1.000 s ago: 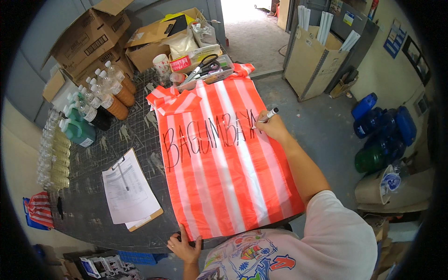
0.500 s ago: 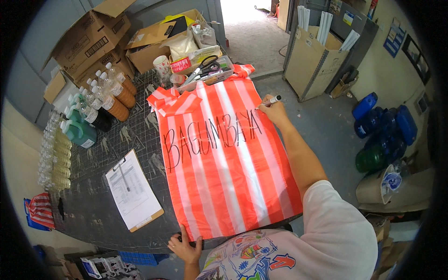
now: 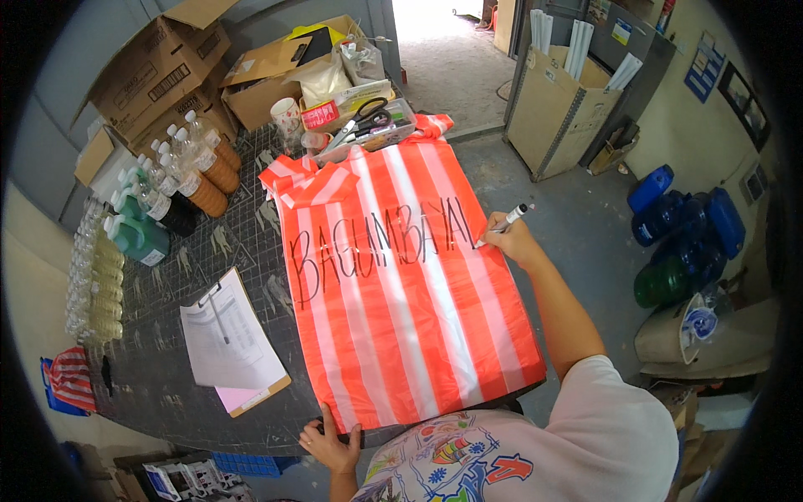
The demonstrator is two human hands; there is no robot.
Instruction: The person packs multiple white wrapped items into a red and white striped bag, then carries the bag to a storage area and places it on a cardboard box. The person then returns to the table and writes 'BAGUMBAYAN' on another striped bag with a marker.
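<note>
A red-and-white striped plastic bag (image 3: 393, 293) lies flat on the dark table, its handles at the far end. Large black handwritten letters run across its upper half. My right hand (image 3: 512, 241) grips a white-and-black marker (image 3: 508, 218), with the tip down at the last letter near the bag's right edge. At the near edge of the bag, my left hand (image 3: 333, 443) rests with its index finger stretched over the plastic and its thumb apart. A clipboard with papers (image 3: 234, 343) lies left of the bag, the top sheet lifted and a pink sheet showing beneath.
Beyond the bag stands a clear tray with scissors (image 3: 368, 120). Bottles of orange and dark liquid (image 3: 201, 188), a green jug (image 3: 134, 238) and clear bottles (image 3: 94, 284) line the left side. Cardboard boxes (image 3: 150, 75) stack behind. Blue water containers (image 3: 669, 217) sit on the floor at right.
My right hand has moved down and slightly right with the marker, and the last letter has more strokes. The clipboard's top sheet has lifted, uncovering pink paper. My left hand has stayed put.
</note>
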